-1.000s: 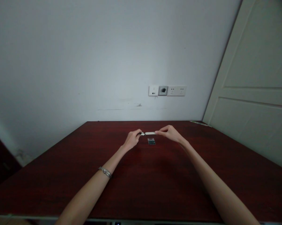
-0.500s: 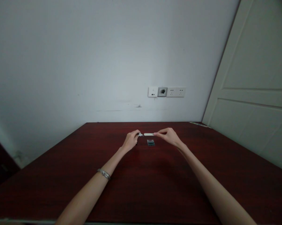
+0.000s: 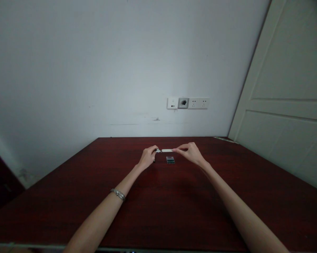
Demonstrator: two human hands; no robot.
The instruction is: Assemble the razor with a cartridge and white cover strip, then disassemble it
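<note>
Both my arms reach out over a dark red table (image 3: pixel 174 211). My right hand (image 3: pixel 190 153) pinches one end of a small flat white stick (image 3: pixel 167 150) held level above the table. My left hand (image 3: pixel 148 157) is closed in a pinch on a tiny silvery piece (image 3: pixel 158 150) at the stick's left end. The piece and the stick sit very close together; I cannot tell whether they touch. A small dark rectangular thing (image 3: pixel 170 160) lies on the table just below the stick. A metal bracelet (image 3: pixel 118 194) is on my left wrist.
The table's far edge meets a white wall with a row of sockets (image 3: pixel 187 103). A pale door (image 3: pixel 287 105) stands at the right, next to the table's right edge.
The silvery piece and the white stick looked joined a second ago; now a slight gap shows between them. Both hands stay in nearly the same place.
</note>
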